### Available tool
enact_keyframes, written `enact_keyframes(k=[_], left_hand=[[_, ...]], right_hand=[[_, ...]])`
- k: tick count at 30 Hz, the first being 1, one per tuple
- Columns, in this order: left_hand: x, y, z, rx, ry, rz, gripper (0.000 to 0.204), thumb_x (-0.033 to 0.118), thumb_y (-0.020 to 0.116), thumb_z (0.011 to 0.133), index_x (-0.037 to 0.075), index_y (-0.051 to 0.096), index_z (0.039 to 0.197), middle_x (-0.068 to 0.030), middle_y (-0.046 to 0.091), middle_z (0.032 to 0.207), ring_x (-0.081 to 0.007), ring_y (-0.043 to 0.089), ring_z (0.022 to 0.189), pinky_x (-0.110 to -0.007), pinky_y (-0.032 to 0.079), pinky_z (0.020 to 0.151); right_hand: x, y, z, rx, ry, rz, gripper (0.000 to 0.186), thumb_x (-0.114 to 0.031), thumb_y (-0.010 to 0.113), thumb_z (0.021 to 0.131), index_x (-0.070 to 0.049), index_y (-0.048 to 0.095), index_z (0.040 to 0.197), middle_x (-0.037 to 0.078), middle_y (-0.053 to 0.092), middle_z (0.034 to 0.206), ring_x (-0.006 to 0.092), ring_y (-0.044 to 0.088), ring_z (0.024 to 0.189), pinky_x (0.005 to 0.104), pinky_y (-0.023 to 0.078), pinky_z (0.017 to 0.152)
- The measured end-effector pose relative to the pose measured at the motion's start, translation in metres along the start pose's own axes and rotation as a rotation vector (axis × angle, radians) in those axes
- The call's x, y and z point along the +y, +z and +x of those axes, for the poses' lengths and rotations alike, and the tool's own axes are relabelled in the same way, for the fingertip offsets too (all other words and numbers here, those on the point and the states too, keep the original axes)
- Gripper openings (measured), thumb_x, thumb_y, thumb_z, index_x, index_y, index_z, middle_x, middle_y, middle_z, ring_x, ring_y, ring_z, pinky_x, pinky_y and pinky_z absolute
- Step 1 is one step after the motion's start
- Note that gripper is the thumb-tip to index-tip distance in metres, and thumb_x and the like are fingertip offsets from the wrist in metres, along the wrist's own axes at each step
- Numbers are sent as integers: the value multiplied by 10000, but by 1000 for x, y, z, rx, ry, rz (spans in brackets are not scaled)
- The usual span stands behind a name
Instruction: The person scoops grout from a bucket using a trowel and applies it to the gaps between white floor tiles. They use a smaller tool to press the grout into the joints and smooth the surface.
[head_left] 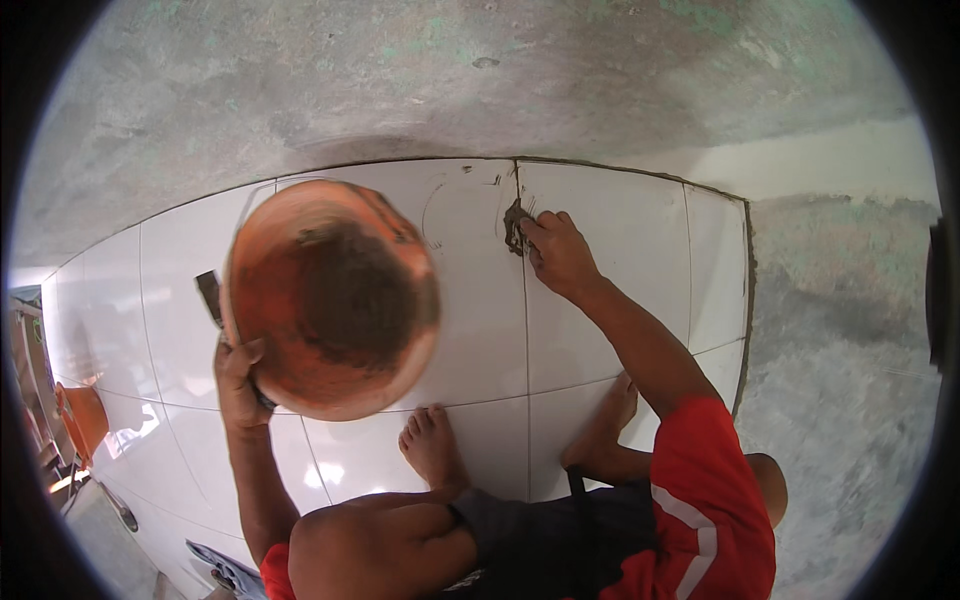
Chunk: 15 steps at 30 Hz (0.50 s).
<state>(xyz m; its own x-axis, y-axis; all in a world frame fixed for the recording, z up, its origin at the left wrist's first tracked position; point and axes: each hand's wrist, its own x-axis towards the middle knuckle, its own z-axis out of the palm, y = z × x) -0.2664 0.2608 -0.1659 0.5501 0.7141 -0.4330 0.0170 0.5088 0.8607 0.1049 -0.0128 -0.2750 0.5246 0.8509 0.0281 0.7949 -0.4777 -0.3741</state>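
My left hand (pixel 240 375) grips the rim of an orange plastic basin (pixel 400 360), tilted so its inside shows. A dark cement-like paste (pixel 355 290) coats the basin's bottom; the basin is blurred. A flat dark blade (pixel 208 292), like a scraper's, sticks up beside the rim above my left hand; its handle is mostly hidden. My right hand (pixel 558 250) is closed, fingertips together at a lump of dark grout paste (pixel 515 226) on the joint between two white floor tiles (pixel 610 230). Whether the fingers hold anything besides paste is hidden.
A rough grey wall (pixel 480 90) runs along the tiles' far edge, with another grey surface (pixel 850 330) at the right. Small dark smears mark the tile near the joint. My bare feet (pixel 432 440) rest on the tiles. Another orange container (pixel 85 422) stands at far left.
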Motion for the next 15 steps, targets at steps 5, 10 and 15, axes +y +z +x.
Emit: enact_keyframes(k=[5,10,15], left_hand=[[10,-84,-8,245,26,-114,519,180,639,860,-38,544,1321,-143,654,1225,-271,656,1111,-387,534,998],[5,-129,0,407,101,-191,458,210,630,919,-22,569,1309,-125,672,1208,-258,658,1115,-406,528,1011],[2,-96,-3,595,219,-188,475,391,613,987,9,573,1266,-61,683,1112,-196,681,948,-338,574,836]], right_hand=[[25,-12,22,158,29,104,371,0,672,795,-46,711,1161,128,632,1008,341,584,944,443,532,846],[46,-10,69,121,-99,83,371,5,655,815,-69,717,1174,127,644,1026,345,585,954,441,531,857],[39,-9,23,-137,-304,-7,384,1,683,786,-96,726,1156,100,629,1034,326,564,953,419,529,853]])
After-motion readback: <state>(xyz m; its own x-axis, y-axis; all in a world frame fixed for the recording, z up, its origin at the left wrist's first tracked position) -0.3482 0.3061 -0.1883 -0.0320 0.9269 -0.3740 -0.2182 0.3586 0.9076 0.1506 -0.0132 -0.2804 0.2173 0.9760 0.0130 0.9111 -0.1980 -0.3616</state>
